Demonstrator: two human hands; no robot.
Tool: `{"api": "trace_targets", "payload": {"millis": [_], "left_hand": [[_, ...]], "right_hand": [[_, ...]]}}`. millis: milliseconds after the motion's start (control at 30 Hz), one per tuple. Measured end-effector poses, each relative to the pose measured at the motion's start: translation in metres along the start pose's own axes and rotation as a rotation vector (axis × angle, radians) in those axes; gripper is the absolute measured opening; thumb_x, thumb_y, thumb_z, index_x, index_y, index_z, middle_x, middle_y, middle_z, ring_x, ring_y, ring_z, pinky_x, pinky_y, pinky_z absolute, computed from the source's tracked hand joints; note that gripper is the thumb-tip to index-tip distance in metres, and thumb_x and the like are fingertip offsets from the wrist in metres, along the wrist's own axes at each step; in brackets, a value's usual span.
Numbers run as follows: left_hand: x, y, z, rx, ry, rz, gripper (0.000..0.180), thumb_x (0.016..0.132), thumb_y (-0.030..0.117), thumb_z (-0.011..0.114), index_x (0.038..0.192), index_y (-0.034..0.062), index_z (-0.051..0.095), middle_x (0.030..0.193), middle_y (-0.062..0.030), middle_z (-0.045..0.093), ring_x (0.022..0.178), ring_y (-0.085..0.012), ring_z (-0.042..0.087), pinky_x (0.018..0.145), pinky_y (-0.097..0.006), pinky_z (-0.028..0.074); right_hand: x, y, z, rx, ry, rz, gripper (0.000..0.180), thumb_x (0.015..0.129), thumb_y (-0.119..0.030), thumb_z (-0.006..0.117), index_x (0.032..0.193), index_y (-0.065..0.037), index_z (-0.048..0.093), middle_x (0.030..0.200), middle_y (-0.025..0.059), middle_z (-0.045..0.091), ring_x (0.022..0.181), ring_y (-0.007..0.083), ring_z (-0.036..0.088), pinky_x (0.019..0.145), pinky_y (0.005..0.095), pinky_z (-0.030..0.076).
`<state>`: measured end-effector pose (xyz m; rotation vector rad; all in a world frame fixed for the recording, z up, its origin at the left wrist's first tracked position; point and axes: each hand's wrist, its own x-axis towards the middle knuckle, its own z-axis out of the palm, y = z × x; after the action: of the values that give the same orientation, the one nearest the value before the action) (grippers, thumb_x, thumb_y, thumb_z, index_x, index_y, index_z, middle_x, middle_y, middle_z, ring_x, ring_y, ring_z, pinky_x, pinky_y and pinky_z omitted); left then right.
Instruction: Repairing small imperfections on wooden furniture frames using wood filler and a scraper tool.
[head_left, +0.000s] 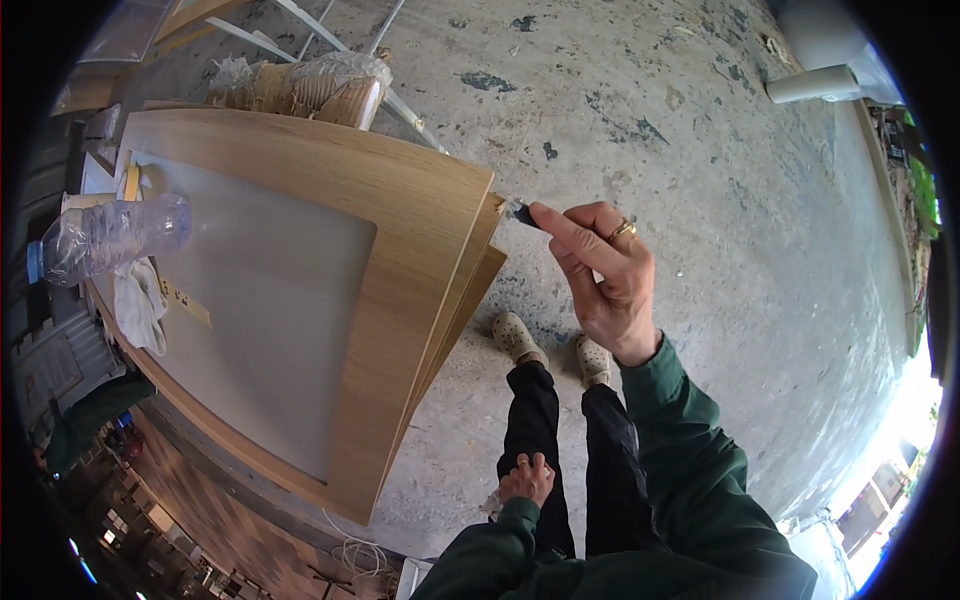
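Observation:
My right hand (612, 265) is raised beside the corner of a stack of wood-framed panels (400, 330). Between its thumb and index finger it pinches a small dark strip (524, 214), whose tip is close to the panel's corner; whether they touch I cannot tell. A ring is on one finger. Lower down, in front of my legs, my left hand (527, 480) is closed with its fingers curled. Something whitish shows at its side, too small to name. The top panel has a light wood frame around a grey inset (270, 300).
On the panel's left side lie a clear plastic bottle (130, 235) with a blue cap, a white cloth (140, 305) and a yellowish tape strip (188, 302). A wrapped bundle (310, 88) lies beyond. A white roll (815, 84) is far right; white cable (358, 555) lies below.

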<state>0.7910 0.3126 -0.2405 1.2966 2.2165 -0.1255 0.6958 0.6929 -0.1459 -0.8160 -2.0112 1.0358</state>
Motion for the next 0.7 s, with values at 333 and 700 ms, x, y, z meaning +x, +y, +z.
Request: {"api": "trace_targets", "payload": {"millis": [333,700], "left_hand": [[0.0,0.001,0.004,0.004,0.047,-0.004,0.02,0.072,0.024,0.062,0.08,0.0162,0.045,0.071,-0.0083,0.049,0.045,-0.025,0.056,0.037,-0.037,0.044],[0.005,0.003,0.0,-0.004,0.048,-0.01,0.02,0.072,0.024,0.062,0.079,0.0158,0.045,0.072,-0.0083,0.05,0.045,-0.025,0.056,0.037,-0.038,0.044]], "right_hand": [[0.021,-0.007,-0.011,-0.19,-0.17,-0.115,0.043,0.065,0.011,0.06,0.102,-0.01,0.069,0.073,0.0036,0.057,0.063,0.0175,0.053,0.058,0.0292,0.043],[0.016,-0.006,-0.018,-0.269,-0.228,-0.162,0.038,0.065,0.001,0.066,0.098,-0.019,0.07,0.075,0.0013,0.057,0.065,0.0166,0.054,0.053,0.029,0.046]]}}
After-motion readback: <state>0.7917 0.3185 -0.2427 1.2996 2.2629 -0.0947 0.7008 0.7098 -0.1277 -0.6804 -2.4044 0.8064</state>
